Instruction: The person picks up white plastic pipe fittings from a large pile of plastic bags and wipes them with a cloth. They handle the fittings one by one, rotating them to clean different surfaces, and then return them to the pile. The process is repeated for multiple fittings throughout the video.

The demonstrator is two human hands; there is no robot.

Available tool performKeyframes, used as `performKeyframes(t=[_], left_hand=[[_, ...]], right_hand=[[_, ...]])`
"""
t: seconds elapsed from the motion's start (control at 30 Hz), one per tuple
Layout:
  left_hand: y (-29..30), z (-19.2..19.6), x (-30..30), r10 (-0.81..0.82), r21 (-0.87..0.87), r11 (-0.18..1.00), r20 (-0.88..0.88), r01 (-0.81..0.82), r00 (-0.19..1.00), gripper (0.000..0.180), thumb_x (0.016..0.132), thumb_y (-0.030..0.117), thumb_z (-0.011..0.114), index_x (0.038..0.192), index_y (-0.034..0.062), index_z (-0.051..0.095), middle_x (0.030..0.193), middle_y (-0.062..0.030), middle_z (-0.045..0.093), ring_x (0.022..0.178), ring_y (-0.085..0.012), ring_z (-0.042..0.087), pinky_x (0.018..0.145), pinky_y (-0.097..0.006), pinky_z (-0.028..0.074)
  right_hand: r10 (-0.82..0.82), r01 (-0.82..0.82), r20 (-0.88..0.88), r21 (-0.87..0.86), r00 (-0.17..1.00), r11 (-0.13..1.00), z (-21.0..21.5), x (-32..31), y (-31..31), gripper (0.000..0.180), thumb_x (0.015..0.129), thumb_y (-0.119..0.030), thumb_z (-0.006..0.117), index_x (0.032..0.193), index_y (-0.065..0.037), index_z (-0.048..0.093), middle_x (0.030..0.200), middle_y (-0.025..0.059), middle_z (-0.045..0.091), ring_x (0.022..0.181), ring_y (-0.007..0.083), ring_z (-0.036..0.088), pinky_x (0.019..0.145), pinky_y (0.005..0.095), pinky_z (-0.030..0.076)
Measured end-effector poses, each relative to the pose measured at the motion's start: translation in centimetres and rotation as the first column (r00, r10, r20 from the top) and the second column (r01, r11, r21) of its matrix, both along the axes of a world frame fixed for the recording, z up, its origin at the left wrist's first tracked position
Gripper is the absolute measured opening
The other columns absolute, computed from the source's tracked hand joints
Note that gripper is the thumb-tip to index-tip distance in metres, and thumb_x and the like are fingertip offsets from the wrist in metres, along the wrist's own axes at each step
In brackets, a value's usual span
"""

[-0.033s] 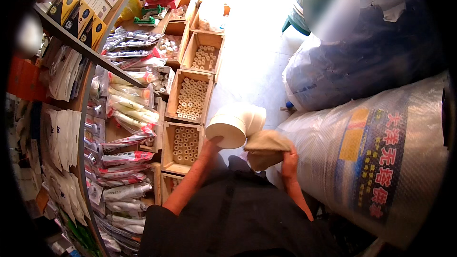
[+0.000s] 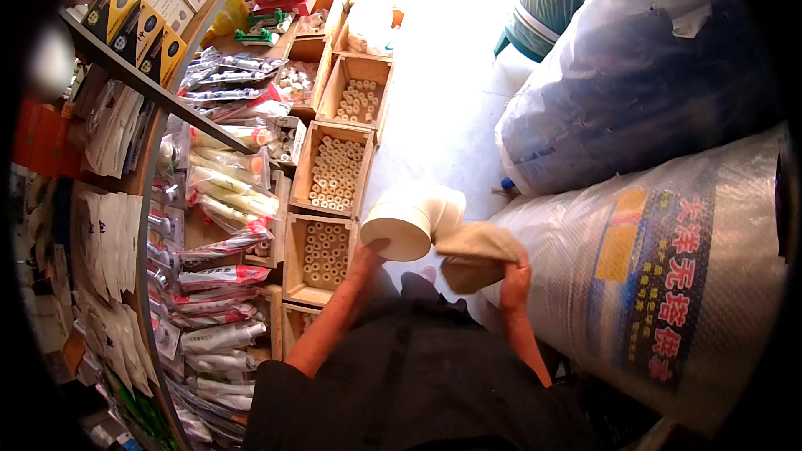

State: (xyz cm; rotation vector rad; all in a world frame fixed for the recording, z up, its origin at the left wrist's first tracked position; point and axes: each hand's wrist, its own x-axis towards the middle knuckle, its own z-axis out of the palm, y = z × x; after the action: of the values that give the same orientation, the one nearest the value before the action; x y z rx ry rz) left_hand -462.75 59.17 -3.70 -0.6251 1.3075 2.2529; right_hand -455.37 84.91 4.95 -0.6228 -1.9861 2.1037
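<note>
On my right lies a big roll in clear wrap (image 2: 551, 259), and beyond it a bulging dark blue bundle (image 2: 618, 100). A row of wooden boxes (image 2: 317, 293) runs along my left. In front of me, over the floor (image 2: 426, 125) and just right of the boxes, is a white pipe elbow (image 2: 405, 219), its wide round end facing me. My left grip (image 2: 368, 257) holds it by the lower left rim. My right grip (image 2: 515, 280) is closed around a folded brown cloth (image 2: 478, 242) at the elbow's right side, apparently touching it. Smallest are the white rings (image 2: 324, 252) in the boxes.
</note>
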Motion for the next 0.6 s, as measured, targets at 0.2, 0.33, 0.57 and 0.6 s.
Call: performKeyframes(t=[0.2, 0.33, 0.57, 0.6], left_hand=[[-0.2, -0.1, 1.0, -0.108, -0.032, 0.994, 0.011, 0.108, 0.994, 0.051, 0.077, 0.009, 0.059, 0.126, 0.0008, 0.046, 0.111, -0.0129, 0.059, 0.103, -0.0271, 0.057, 0.083, -0.038, 0.050], [0.4, 1.1, 0.9, -0.286, -0.047, 0.958, -0.025, 0.285, 0.958, 0.055, 0.075, 0.011, 0.062, 0.126, -0.0014, 0.046, 0.115, -0.0129, 0.058, 0.107, -0.0246, 0.055, 0.091, -0.036, 0.045], [0.1, 1.8, 0.3, -0.426, -0.080, 0.904, -0.117, 0.419, 0.897, 0.054, 0.074, 0.012, 0.060, 0.126, -0.0014, 0.047, 0.116, -0.0117, 0.058, 0.110, -0.0226, 0.052, 0.095, -0.034, 0.041], [0.2, 1.8, 0.2, -0.437, -0.091, 0.899, -0.118, 0.428, 0.892, 0.054, 0.075, 0.012, 0.059, 0.126, -0.0013, 0.047, 0.117, -0.0114, 0.058, 0.110, -0.0225, 0.052, 0.095, -0.034, 0.041]], right_hand=[[0.201, -0.122, -0.108, 0.496, 0.974, 0.860, 3.6, -2.8, 1.8, 0.047, 0.075, 0.009, 0.051, 0.120, -0.004, 0.053, 0.118, 0.0119, 0.057, 0.110, 0.0266, 0.053, 0.098, 0.0364, 0.040], [0.545, -0.386, 0.062, 0.772, 0.836, 0.505, 5.0, -3.1, -1.4, 0.057, 0.064, -0.004, 0.065, 0.119, -0.010, 0.056, 0.129, 0.0141, 0.050, 0.122, 0.0322, 0.043, 0.105, 0.0425, 0.031], [0.487, -0.363, 0.034, 0.713, 0.873, 0.600, 3.2, -2.6, -0.8, 0.060, 0.063, -0.008, 0.064, 0.122, -0.006, 0.053, 0.136, 0.0149, 0.045, 0.123, 0.0330, 0.043, 0.104, 0.0409, 0.032], [0.481, -0.380, 0.029, 0.656, 0.876, 0.652, 2.7, -2.7, -0.3, 0.060, 0.062, -0.007, 0.064, 0.122, -0.006, 0.052, 0.136, 0.0149, 0.045, 0.123, 0.0330, 0.043, 0.104, 0.0404, 0.032]])
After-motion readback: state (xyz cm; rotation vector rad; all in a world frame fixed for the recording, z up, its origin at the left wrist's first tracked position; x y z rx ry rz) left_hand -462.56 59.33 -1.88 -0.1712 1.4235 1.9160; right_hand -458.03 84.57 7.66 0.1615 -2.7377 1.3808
